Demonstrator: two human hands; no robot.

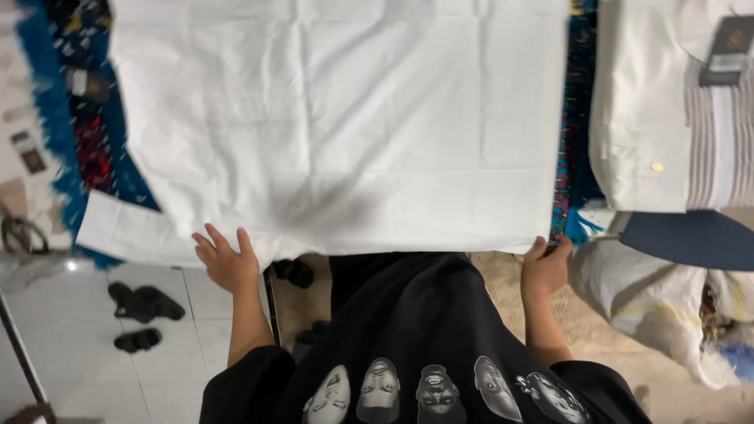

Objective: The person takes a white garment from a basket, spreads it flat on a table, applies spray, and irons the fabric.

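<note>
White cloth lies beyond left hand.

Dark rectangular tag at top right, lying on folded white garment; black ground with a paler band across the lower part, small roundish gold mark near the top. Tilted slightly, lower end toward the striped panel. Small round yellow sticker lower on the same garment, left of the stripes. White plastic sack at lower right, below the garment, crumpled, bulging, with a faint yellow line across; bit of blue and red showing at its right end. Two small rectangular labels at far left edge, blurred, brownish. No screens or signs seen.
</note>
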